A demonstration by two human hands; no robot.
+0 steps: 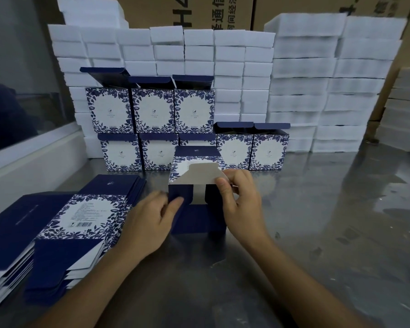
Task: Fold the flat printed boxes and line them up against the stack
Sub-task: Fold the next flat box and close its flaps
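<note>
Stainless-steel worktable (317, 233) in a packing area, backed by stacks of white foam blocks (301, 91) and brown cartons with printed characters (199, 13): a person works a half-formed printed box (194, 209) between two bare hands. The left hand (149, 223) grips the box's dark-blue left wall, thumb on the near face and fingers curled round its edge. The right hand (239, 200) pinches the corner of a grey cardboard flap (197, 174) at the box's upper end, thumb in front and fingers curled behind it. The box stands directly between the two hands, its floral-printed panel facing away from the person and its open end showing bare grey board.

Just beyond the hands, finished blue-and-white floral boxes (152, 112) stand in two tiers against the foam stack: five in the bottom row, the middle one partly hidden behind the box in hand, and three on top, with dark-blue lid flaps raised. The nearest of the row sits just past the right hand's fingertips.

To the left of the left hand, and touching its wrist side, lies a fanned pile of flat printed boxes (81, 218), the top sheet showing a floral border, small text and a barcode. A second flat pile (7, 233), plain dark blue on top, lies further left at the table edge, beside a white ledge (33, 147).
</note>
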